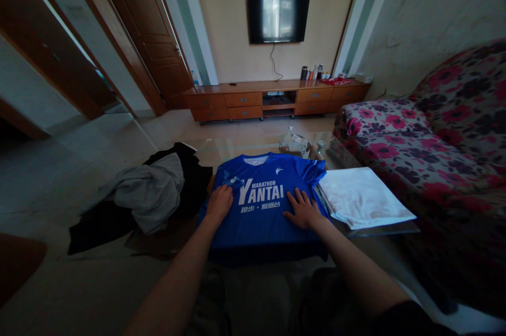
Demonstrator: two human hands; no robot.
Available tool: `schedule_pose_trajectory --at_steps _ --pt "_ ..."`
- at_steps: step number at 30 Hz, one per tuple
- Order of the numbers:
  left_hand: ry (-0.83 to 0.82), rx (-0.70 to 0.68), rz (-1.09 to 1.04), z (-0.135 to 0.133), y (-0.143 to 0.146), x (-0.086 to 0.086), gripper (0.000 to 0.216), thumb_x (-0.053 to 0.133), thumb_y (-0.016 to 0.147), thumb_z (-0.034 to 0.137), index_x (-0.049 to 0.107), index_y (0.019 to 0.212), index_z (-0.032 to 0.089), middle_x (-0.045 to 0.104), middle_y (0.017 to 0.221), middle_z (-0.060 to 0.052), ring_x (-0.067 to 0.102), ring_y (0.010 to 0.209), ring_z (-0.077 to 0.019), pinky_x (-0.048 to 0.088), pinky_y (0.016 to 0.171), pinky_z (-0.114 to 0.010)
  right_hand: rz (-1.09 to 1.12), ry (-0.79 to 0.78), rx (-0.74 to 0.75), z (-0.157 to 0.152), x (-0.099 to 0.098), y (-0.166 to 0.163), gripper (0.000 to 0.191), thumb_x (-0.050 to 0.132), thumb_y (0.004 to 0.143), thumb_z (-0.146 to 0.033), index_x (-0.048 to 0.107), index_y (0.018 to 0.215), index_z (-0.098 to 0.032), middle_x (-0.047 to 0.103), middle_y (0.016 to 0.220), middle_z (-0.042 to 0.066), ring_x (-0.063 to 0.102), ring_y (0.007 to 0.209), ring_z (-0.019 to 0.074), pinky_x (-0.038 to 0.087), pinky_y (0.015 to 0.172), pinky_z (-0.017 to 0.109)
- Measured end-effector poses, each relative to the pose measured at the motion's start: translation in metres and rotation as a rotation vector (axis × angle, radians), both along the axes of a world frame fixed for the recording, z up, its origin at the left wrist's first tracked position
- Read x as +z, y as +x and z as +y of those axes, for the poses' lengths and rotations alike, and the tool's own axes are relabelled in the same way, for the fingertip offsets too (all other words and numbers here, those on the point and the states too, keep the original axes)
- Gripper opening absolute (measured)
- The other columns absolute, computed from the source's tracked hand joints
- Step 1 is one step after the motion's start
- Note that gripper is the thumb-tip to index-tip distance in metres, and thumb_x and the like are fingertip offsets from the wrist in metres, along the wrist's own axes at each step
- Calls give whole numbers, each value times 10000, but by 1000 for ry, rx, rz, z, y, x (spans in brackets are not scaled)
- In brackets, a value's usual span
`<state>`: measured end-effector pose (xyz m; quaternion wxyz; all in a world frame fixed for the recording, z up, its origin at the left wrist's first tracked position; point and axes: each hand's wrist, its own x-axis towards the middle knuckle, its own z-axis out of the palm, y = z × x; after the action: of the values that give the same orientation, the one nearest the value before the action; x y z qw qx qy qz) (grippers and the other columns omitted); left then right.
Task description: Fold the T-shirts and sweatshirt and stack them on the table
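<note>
A blue T-shirt (253, 230) with white "Marathon Yantai" print lies front side up on a glass coffee table, its collar pointing away from me. My left hand (220, 202) is at the shirt's left side, fingers curled in and closed on the cloth; the fingertips are partly hidden. On the right half of the chest, my right hand (303, 210) rests with its fingers spread. The shirt's right sleeve (312, 167) is spread out, and its lower hem hangs over the table's near edge.
Left of the shirt is a pile of grey (152, 183) and black clothes (200, 175). Folded white cloth (363, 196) lies to the right. Crumpled packaging (294, 142) sits at the table's far end. Beyond are a floral sofa (427, 151), a low wooden cabinet (243, 100) and a wall television (279, 17).
</note>
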<state>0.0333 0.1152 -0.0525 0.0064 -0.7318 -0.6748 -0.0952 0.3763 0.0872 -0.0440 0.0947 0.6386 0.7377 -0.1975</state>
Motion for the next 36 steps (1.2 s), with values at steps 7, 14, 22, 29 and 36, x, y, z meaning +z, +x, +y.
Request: schedule_pose_trajectory --at_steps 7,14,22,29,36 --pt "31 242 -225 9 -11 0 313 350 1030 208 539 1275 166 700 980 -106 683 882 -216 478 803 -307 11 13 -3 0 -3 2 892 400 937 -712 77 1658 -297 -92 1721 90 -49 1572 373 92 1210 613" --pt "5 38 -103 0 -10 2 258 421 985 210 671 1046 214 629 1145 -90 637 974 -196 483 884 -301 19 19 2 0 -5 3 890 397 940 -707 77 1659 -290 -91 1721 97 -63 1571 374 90 1209 617" --pt "-11 -66 50 -2 1 9 251 511 946 260 727 1068 224 592 1223 -138 573 1140 -302 465 999 -431 17 7 -2 0 -1 1 890 405 939 -703 78 1659 -295 -93 1721 89 -63 1571 377 84 1213 611" --pt "6 -95 62 -6 9 14 337 435 984 291 672 1214 222 645 1182 -135 599 1129 -300 448 1013 -432 21 7 -2 0 -1 2 890 405 939 -707 80 1658 -295 -94 1721 88 -57 1572 371 85 1214 612" --pt "-36 -105 -58 0 2 -4 548 322 1044 414 416 1540 199 457 1578 -114 416 1444 -276 330 1179 -430 14 14 -6 0 -3 2 891 410 940 -701 77 1659 -293 -99 1721 87 -60 1572 373 85 1213 612"
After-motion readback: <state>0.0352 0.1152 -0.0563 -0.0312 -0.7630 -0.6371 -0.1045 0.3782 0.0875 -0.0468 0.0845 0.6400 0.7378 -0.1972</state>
